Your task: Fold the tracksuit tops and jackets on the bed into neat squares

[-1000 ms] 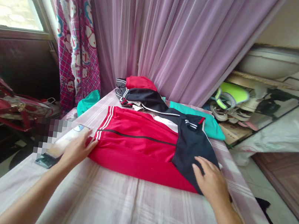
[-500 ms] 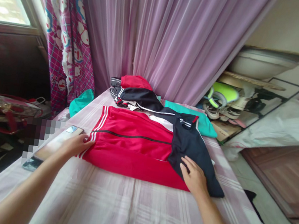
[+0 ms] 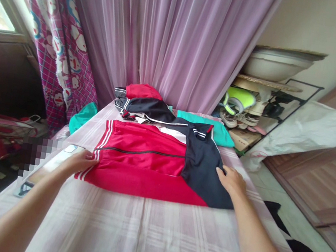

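Note:
A red and navy track jacket (image 3: 146, 184) lies flat on the bed, its dark zip running sideways and its white-striped hem on the left. My left hand (image 3: 80, 162) is at that hem, fingers curled in and pressed onto its edge. At the navy right end is my right hand (image 3: 233, 181), its thumb on top and its fingers bent over the outer edge, partly hidden. Behind the jacket, a crumpled heap of navy and red clothing (image 3: 147, 106) touches it. A phone (image 3: 55, 159) lies beside my left forearm.
A checked sheet (image 3: 145, 232) covers the bed. Turquoise cloths (image 3: 208, 128) lie at the back right and back left. Purple curtains (image 3: 174, 38) hang behind. On the right stand a shoe rack (image 3: 297, 103) with a basin (image 3: 278, 64) and a white bag (image 3: 309, 130).
My right hand has slid outward from the top of the navy part to its right edge, and its fingers have bent. My left hand stays at the hem. The view has shifted slightly.

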`<state>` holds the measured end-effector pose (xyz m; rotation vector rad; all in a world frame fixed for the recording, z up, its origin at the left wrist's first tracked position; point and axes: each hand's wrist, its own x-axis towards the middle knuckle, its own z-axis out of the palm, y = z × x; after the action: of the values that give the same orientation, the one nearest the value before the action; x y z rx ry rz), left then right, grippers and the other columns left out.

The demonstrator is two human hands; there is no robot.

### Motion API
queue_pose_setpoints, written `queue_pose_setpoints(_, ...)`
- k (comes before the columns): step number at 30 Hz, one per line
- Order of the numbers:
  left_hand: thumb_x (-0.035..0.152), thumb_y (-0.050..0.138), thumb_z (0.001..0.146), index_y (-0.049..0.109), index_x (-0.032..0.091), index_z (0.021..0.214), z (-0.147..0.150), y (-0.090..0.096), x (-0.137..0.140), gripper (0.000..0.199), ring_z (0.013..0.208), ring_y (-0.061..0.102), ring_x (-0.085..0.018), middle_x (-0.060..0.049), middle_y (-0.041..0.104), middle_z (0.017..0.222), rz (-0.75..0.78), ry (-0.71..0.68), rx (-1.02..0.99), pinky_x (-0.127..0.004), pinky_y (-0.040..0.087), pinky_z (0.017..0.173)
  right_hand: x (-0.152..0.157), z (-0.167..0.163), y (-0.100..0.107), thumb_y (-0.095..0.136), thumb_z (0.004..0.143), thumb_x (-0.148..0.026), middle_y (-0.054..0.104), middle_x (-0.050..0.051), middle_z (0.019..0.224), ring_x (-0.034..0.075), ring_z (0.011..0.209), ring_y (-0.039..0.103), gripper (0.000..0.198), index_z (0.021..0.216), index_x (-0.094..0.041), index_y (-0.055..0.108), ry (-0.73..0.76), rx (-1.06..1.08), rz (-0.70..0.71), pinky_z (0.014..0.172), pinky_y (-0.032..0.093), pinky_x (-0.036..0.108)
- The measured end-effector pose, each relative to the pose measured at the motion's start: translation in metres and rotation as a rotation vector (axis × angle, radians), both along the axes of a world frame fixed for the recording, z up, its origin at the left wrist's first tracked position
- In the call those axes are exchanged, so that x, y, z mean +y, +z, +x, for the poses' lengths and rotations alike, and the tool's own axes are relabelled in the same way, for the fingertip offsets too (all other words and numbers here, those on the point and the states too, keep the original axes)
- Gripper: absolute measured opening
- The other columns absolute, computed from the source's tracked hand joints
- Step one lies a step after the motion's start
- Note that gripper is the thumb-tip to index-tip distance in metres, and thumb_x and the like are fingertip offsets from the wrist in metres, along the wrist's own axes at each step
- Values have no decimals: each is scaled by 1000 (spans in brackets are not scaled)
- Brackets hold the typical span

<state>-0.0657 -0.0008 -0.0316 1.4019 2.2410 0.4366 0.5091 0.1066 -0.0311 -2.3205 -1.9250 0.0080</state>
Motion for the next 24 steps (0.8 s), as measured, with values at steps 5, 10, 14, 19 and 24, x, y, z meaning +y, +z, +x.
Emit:
queue_pose_setpoints(5,52,66,62,59,20,55,8,15,4,33,60,63,-23,-5,64,56,-78,-6,87,-30,43,53,8,2,-2,48,85,-62,71,20,111,33,99,69,67,128,-13,63,-79,50,-142,77,52,41)
queue_pose_setpoints(10,50,61,68,53,21,51,23,22,1,35,57,60,-20,-4,62,54,-110,7,146,-29,37,51,16,2,6,55,82,-51,74,17,98,32,85,71,44,106,-19,75,-15,26,-172,68,52,39)
queue_pose_setpoints(14,47,58,72,57,21,64,28,17,-10,28,61,63,-19,-3,66,62,49,148,70,-26,39,49,5,15,9,48,85,-49,73,19,102,35,89,69,46,109,-19,73,-62,-76,-72,70,53,44)
queue_pose_setpoints(19,40,63,68,58,20,64,19,10,-11,21,60,64,-21,-3,68,62,33,187,-124,-27,45,49,-16,27,1,46,87,-49,72,21,99,36,86,69,46,108,-17,71,-120,-93,-77,70,52,46)
queue_pose_setpoints(24,54,67,66,63,19,69,10,6,1,35,61,67,-22,-4,69,61,61,129,-142,-27,47,49,-18,15,8,49,86,-42,63,25,122,38,108,62,58,135,-11,53,-97,-109,-17,83,50,49)
